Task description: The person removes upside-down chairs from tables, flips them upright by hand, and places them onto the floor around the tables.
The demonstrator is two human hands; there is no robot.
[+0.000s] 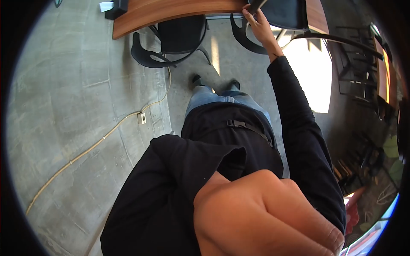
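My right hand (259, 26) reaches far forward to the table's edge, its fingers closed round a dark bar of a black chair (284, 15). That chair's curved frame spreads to both sides of the hand. Close to the camera, my left hand (260, 213) is raised and fills the bottom of the view. Its back and bent knuckles show, while the fingertips are hidden, so what it touches or holds cannot be seen.
A wooden table (171, 12) crosses the top, with a black box (116, 9) at its left end. Another black chair (179, 36) stands at its near side. A cable (103, 138) runs along the grey wall to a socket (142, 118). More tables and chairs stand at right.
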